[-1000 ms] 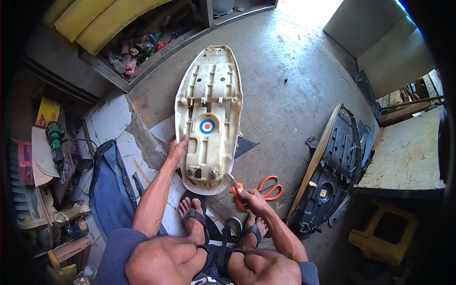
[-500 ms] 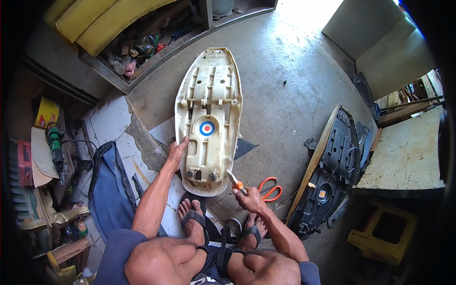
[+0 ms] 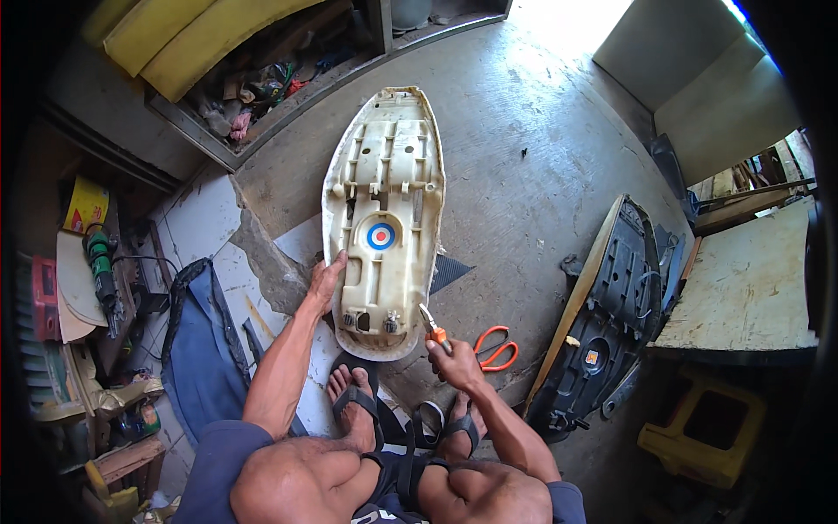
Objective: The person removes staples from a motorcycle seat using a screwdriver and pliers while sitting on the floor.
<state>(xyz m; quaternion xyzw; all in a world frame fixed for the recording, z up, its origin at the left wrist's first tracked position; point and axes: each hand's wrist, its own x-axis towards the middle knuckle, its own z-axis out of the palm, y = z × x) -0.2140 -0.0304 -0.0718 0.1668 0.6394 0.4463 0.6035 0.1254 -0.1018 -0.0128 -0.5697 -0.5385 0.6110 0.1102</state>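
Note:
A cream plastic motorcycle seat base (image 3: 397, 166) lies lengthwise on the floor in front of my feet, its ribbed underside up. A round blue, white and red sticker (image 3: 381, 236) sits in its recess. My left hand (image 3: 326, 284) grips the left rim of the base, the fingers partly hidden at the edge. My right hand (image 3: 456, 363) is closed round pliers with orange on the handle (image 3: 438, 334). Their metal jaws point up beside the near right edge of the base. Just right of that hand are orange scissor handles (image 3: 496, 349), on the floor.
A black motorcycle seat (image 3: 602, 323), underside showing, rests at the right. Blue-grey cover material (image 3: 205, 341) lies at my left, near a green power tool (image 3: 102, 271). Yellow foam (image 3: 183, 44) tops a cluttered shelf at the far left. A pale board (image 3: 742, 279) stands at the right.
The pliers have tilted more upright and their jaws sit slightly higher and to the right. My left hand and the seat base have stayed in place.

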